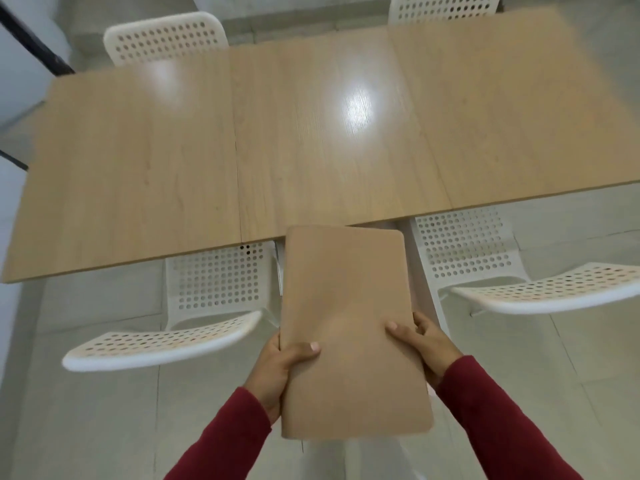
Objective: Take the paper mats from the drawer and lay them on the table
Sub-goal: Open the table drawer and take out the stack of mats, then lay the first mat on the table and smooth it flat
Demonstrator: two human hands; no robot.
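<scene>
A stack of brown paper mats [349,317] is held flat in front of me, its far end just over the near edge of the wooden table [173,161]. My left hand [277,368] grips the stack's left edge, thumb on top. My right hand [424,344] grips the right edge, thumb on top and fingers underneath. How many mats are in the stack cannot be told. The drawer is out of view.
Two white perforated chairs stand at the table's near side, one [194,306] left of the mats and one [502,271] to the right. Two more white chairs [166,38] sit at the far side. Pale tiled floor lies below.
</scene>
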